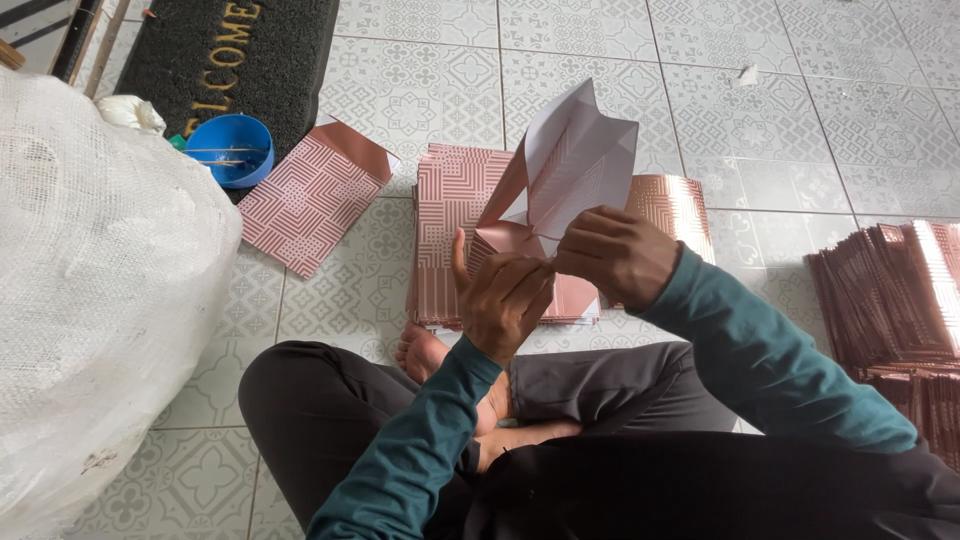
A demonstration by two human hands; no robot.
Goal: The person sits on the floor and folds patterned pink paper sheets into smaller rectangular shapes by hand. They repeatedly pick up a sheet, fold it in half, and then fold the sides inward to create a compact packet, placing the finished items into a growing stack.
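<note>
Long teal sleeves (pixel 770 370), dark trousers (pixel 300 400) — bare feet (pixel 425 352), no gloves.

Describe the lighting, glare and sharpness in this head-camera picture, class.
Head view: soft, even daylight, with only faint shadows on the patterned grey floor tiles; bright glare streaks on the shiny copper-coloured sheet stack at right; the left hand and right hand, on the half-folded copper-and-white paper, look sharp; the white woven sack is pale, near overexposed.

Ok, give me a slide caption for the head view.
Both hands, left and right, fold a rose-patterned paper sheet over a stack.
</note>
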